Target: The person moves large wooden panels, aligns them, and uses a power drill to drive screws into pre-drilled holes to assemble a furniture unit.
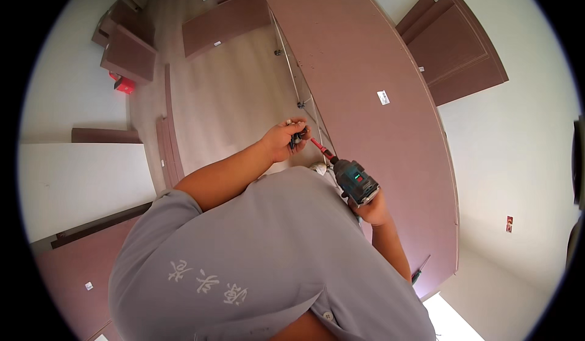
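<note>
My right hand (374, 210) grips a cordless drill driver (356, 180), dark with teal parts and a small lit display. Its long red bit (320, 148) points up and left, with the tip close to my left hand (281, 141). In the curled fingers of that left hand are small dark pieces of hardware (296, 139); their exact kind is too small to make out. Both hands are over the left edge of a large reddish-brown panel (390, 134), which bears a white label (383, 97).
A screwdriver (417, 275) lies near the panel's lower right edge. Thin pale rods (286, 61) with dark fittings run along its left side. More brown panels (226, 27) lie on the wood-look floor (219, 97). Others lean against the right wall (454, 45). A red box (125, 85) sits far left.
</note>
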Action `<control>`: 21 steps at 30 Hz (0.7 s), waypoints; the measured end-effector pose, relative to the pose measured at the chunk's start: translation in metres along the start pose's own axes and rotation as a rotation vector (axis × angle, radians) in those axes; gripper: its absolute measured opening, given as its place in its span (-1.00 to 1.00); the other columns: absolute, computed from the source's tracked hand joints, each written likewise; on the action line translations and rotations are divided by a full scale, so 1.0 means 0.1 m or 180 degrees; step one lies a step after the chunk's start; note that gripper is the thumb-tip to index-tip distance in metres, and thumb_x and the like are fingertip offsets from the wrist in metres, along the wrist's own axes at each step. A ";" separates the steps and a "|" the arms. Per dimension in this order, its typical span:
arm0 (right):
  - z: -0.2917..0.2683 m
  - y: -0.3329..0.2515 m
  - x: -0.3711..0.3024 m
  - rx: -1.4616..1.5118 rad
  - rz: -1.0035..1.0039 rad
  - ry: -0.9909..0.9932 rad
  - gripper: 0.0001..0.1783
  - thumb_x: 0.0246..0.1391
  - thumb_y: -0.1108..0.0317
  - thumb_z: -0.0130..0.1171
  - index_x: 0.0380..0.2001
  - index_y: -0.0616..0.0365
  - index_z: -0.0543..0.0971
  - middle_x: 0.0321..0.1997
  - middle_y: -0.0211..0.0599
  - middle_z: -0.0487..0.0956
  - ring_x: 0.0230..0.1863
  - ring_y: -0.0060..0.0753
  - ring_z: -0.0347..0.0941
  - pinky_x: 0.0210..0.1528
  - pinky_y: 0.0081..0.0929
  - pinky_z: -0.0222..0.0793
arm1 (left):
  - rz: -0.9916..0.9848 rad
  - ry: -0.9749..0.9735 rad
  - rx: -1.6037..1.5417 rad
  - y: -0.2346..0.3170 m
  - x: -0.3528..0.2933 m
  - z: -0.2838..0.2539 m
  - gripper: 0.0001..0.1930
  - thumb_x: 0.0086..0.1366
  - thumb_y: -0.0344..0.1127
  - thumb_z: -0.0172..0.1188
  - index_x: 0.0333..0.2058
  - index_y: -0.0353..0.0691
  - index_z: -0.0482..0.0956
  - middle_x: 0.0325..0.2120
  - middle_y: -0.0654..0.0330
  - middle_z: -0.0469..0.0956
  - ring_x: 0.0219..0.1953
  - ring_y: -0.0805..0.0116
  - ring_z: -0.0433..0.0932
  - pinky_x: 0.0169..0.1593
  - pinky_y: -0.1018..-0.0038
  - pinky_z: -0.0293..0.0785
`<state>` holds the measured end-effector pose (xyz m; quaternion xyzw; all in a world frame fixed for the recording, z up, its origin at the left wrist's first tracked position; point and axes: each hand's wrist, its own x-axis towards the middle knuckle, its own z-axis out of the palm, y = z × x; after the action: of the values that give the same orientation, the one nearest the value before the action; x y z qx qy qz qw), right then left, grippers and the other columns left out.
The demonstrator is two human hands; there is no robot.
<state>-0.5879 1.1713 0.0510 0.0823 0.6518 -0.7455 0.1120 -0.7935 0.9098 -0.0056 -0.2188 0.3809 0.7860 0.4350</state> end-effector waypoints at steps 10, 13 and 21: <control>-0.18 -0.65 1.54 -0.0347 -0.0075 0.0021 -0.59 -0.12 0.61 0.39 -0.11 0.29 0.61 -0.20 -0.39 0.68 -0.17 -0.56 0.56 -0.02 -0.48 0.49 | -0.0068 -0.0038 -0.0032 1.20 0.97 0.25 -0.83 0.50 -0.30 0.16 0.02 0.00 0.54 -0.18 0.33 0.65 -0.18 0.52 0.64 -0.27 0.54 0.70; -0.13 -0.54 1.86 -0.0330 -0.0117 0.0226 -0.55 -0.10 0.61 0.38 -0.06 0.29 0.60 -0.17 -0.37 0.68 -0.14 -0.56 0.56 0.01 -0.48 0.48 | -0.0403 -0.0136 0.0183 1.54 1.32 0.14 -0.84 0.48 -0.31 0.18 -0.01 0.01 0.57 -0.18 0.34 0.66 -0.17 0.50 0.64 -0.23 0.51 0.67; 0.46 -0.51 2.81 0.0263 0.0870 0.1303 -0.54 -0.08 0.58 0.35 -0.02 0.25 0.61 -0.15 -0.34 0.70 -0.13 -0.50 0.60 0.00 -0.43 0.52 | -0.1509 -0.0312 0.1000 2.23 2.33 -0.11 -0.82 0.52 -0.26 0.13 0.04 0.05 0.56 -0.17 0.37 0.65 -0.14 0.52 0.64 -0.23 0.52 0.66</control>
<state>-0.8709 1.1156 0.0303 0.3235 0.6127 -0.7173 0.0739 -1.1056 0.9479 -0.0789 -0.1935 0.4147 0.6034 0.6530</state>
